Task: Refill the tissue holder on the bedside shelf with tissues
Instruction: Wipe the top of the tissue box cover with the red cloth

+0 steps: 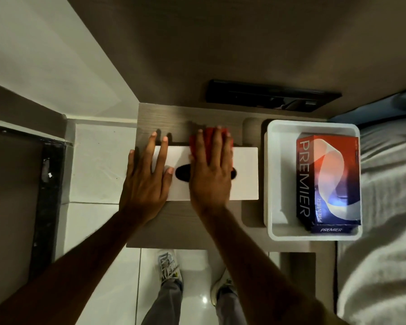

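Note:
A white tissue holder (244, 174) with a dark oval slot (182, 175) in its top lies on the wooden bedside shelf (174, 224). My left hand (148, 181) rests flat on the holder's left end, fingers spread, holding nothing. My right hand (211, 174) lies flat over the middle of the holder and presses a red cloth (230, 146) against its top and far edge. To the right, a red and blue "PREMIER" tissue box (326, 181) lies inside a white tray (270, 184). The inside of the holder is hidden.
A black panel (267, 96) is set in the wall behind the shelf. A bed with grey bedding (384, 207) borders the tray on the right. White floor tiles (103, 172) lie left of and below the shelf, where my shoes (169, 268) stand.

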Tool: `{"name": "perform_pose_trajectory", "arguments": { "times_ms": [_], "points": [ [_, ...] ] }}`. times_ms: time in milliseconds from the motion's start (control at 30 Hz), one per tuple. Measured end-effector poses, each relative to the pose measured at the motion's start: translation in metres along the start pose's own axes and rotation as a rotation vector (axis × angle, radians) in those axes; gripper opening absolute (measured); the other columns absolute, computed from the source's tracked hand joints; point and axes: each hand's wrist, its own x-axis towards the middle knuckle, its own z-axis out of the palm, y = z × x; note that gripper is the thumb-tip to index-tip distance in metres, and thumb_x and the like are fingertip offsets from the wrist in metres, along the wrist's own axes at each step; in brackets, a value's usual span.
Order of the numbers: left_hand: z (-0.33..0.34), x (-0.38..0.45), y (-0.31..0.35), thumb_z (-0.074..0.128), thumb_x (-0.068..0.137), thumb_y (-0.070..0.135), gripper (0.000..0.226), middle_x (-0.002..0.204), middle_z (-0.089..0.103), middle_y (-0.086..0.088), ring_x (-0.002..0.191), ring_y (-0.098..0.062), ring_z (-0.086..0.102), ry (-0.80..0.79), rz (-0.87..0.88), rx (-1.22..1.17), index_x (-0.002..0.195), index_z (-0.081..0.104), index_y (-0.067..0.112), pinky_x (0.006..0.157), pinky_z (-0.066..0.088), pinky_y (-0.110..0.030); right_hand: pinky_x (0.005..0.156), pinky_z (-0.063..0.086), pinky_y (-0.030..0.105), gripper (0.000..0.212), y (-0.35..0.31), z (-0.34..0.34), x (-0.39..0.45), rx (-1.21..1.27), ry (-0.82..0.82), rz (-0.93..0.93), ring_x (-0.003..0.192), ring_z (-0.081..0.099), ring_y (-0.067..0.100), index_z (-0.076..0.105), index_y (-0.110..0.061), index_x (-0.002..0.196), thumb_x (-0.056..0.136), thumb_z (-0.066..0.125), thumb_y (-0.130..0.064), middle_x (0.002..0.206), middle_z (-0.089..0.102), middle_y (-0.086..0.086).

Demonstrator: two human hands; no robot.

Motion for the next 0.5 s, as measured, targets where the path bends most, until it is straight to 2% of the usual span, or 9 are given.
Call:
{"name": "perform_pose_trajectory", "arguments": {
  "times_ms": [67,133,200,267,333,367,433,500],
  "points": [
    [-0.001,0.000,0.000,0.029,0.110,0.041,0.064,0.178,0.009,-0.009,0.165,-0.026,0.010,-0.003,0.007,0.012,0.168,0.009,0.020,0.131,0.021,-0.055,0.128,0.011,0.052,0.095,0.012,-0.004,0.004,-0.081,-0.092,-0.136,0.159,-0.004,0.034,0.010,-0.025,0.165,0.092,0.070,-0.034,0.173,0.001,0.011],
    [-0.003,0.001,0.001,0.028,0.110,0.042,0.065,0.178,0.008,-0.007,0.165,-0.025,0.010,-0.010,-0.005,-0.003,0.168,0.008,0.021,0.132,0.019,-0.054,0.128,0.018,0.053,0.099,0.038,-0.015,0.008,-0.108,-0.113,-0.140,0.160,-0.002,0.032,0.007,-0.029,0.164,0.091,0.072,-0.035,0.174,0.001,0.009],
    [-0.004,0.004,0.002,0.026,0.110,0.044,0.065,0.178,0.008,-0.004,0.165,-0.024,0.010,-0.023,-0.029,-0.038,0.168,0.007,0.024,0.133,0.016,-0.052,0.125,0.027,0.056,0.077,0.056,-0.024,0.008,-0.055,-0.035,0.001,0.160,0.003,0.031,0.012,-0.032,0.164,0.100,0.056,-0.040,0.174,0.007,0.008],
    [-0.003,0.004,0.002,0.024,0.110,0.045,0.065,0.178,0.007,-0.004,0.165,-0.023,0.009,-0.028,-0.031,-0.055,0.168,0.007,0.024,0.133,0.015,-0.052,0.125,0.028,0.057,0.060,0.052,-0.023,0.008,0.019,0.070,0.179,0.160,0.006,0.031,0.020,-0.031,0.162,0.107,0.038,-0.045,0.173,0.011,0.009],
    [-0.002,0.003,0.004,0.024,0.110,0.044,0.064,0.178,0.008,-0.005,0.165,-0.023,0.009,-0.024,-0.024,-0.067,0.168,0.007,0.024,0.133,0.016,-0.053,0.123,0.030,0.059,0.060,0.028,-0.015,0.008,0.048,0.108,0.267,0.160,0.005,0.035,0.025,-0.030,0.162,0.106,0.045,-0.041,0.173,0.012,0.011],
    [-0.002,0.002,0.005,0.024,0.110,0.043,0.063,0.178,0.008,-0.005,0.165,-0.023,0.009,-0.016,-0.018,-0.073,0.168,0.008,0.023,0.132,0.018,-0.054,0.122,0.031,0.060,0.066,0.015,-0.010,0.008,0.051,0.085,0.242,0.159,0.005,0.037,0.027,-0.030,0.161,0.102,0.056,-0.036,0.173,0.012,0.011],
    [-0.003,0.001,0.006,0.025,0.111,0.041,0.063,0.178,0.008,-0.008,0.165,-0.025,0.010,-0.005,-0.008,-0.062,0.168,0.008,0.021,0.131,0.020,-0.056,0.124,0.026,0.060,0.083,-0.003,-0.004,0.007,0.012,-0.029,0.063,0.159,0.003,0.037,0.028,-0.031,0.160,0.091,0.073,-0.031,0.173,0.012,0.010],
    [-0.005,-0.001,0.005,0.025,0.111,0.041,0.063,0.177,0.009,-0.011,0.165,-0.028,0.012,-0.010,0.002,-0.046,0.168,0.009,0.019,0.130,0.023,-0.057,0.127,0.020,0.058,0.090,-0.012,-0.006,0.010,0.037,-0.177,-0.058,0.160,-0.002,0.033,0.025,-0.035,0.160,0.088,0.078,-0.029,0.174,0.007,0.005]
  ]
}}
